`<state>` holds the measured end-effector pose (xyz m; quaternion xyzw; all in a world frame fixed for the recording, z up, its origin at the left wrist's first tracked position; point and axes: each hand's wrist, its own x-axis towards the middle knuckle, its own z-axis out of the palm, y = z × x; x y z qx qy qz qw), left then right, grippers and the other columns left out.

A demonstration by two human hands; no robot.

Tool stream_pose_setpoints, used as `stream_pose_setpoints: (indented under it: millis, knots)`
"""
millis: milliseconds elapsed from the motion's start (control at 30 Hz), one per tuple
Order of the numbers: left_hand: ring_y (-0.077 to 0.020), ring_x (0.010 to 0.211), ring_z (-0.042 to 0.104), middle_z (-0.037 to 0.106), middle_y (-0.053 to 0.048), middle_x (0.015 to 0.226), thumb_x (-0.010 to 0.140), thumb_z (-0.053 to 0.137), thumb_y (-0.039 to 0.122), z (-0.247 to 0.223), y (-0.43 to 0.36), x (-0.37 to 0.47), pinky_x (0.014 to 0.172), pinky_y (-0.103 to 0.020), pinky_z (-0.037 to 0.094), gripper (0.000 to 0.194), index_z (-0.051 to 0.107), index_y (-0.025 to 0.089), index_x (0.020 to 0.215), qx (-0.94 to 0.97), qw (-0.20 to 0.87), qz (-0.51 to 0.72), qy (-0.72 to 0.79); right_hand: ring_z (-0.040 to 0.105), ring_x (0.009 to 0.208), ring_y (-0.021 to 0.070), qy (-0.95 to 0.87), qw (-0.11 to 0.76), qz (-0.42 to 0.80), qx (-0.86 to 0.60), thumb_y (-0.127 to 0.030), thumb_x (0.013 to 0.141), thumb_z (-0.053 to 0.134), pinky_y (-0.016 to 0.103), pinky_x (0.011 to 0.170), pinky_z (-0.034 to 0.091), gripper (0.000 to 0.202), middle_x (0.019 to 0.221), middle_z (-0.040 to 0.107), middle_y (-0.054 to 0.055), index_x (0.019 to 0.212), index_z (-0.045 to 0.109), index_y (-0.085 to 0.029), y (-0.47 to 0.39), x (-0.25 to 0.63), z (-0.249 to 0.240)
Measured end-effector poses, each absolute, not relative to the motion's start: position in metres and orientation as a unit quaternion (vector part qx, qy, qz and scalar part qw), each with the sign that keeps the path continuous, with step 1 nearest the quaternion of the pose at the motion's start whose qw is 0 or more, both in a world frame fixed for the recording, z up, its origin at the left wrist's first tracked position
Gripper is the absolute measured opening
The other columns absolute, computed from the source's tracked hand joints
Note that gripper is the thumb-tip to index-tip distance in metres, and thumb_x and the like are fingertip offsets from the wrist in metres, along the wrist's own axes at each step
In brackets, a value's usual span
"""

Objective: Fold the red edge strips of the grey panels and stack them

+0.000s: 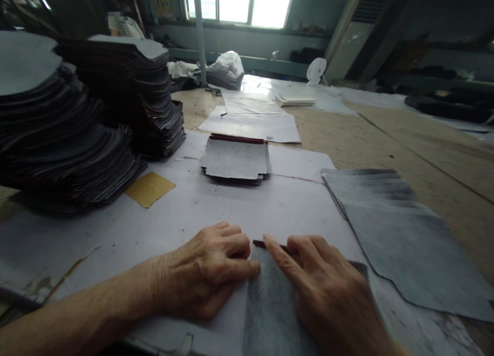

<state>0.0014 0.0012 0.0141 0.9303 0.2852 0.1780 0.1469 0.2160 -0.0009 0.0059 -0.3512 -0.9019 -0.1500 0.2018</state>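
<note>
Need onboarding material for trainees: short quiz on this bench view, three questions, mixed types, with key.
1. True or false: the right hand rests on a gray sheet.
2. The overlapping sheets lie on which side of the right hand? A) left B) right
3. Fill in: the square piece beside the tall dark stacks is coloured ____.

Key: 1 true; 2 B; 3 yellow.
</note>
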Motion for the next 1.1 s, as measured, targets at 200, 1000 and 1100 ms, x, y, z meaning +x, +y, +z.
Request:
stream_pose_setpoints:
  millis: [200, 1000, 1100]
  knots:
    - [-0.0139, 0.072, 0.047, 0.051, -0.004, 0.079, 0.082, 0.040, 0.009, 0.016, -0.001, 0.001, 0.066, -0.030, 0.040, 0.027, 0.060, 0.017, 0.097, 0.914, 0.199, 0.203, 0.291, 0.055, 0.088, 0.0239, -0.859, 0.276, -0.234, -0.362, -0.001, 0.076, 0.048, 0.037, 0.071, 0.041, 0.030, 0.092, 0.066, 0.008, 0.100, 0.062, -0.012, -0.020, 0.260, 0.014]
    - [-0.0164, 0.075, 0.045, 0.053, -0.007, 0.084, 0.080, 0.041, 0.004, -0.005, 0.026, 0.121, 0.066, -0.034, 0.046, 0.033, 0.060, 0.016, 0.104, 0.894, 0.175, 0.281, 0.302, 0.049, 0.078, 0.0201, -0.806, 0.248, -0.067, -0.534, -0.003, 0.077, 0.036, 0.034, 0.066, 0.050, 0.039, 0.085, 0.058, 0.010, 0.108, 0.058, -0.007, -0.038, 0.293, -0.004]
    - [-0.0176, 0.078, 0.044, 0.052, -0.008, 0.089, 0.077, 0.039, 0.000, -0.005, 0.025, 0.121, 0.069, -0.036, 0.047, 0.040, 0.054, 0.013, 0.111, 0.912, 0.156, 0.260, 0.276, 0.048, 0.079, 0.0199, -0.814, 0.230, -0.037, -0.532, -0.004, 0.077, 0.037, 0.033, 0.066, 0.050, 0.040, 0.086, 0.057, 0.009, 0.111, 0.056, -0.009, -0.038, 0.296, -0.005]
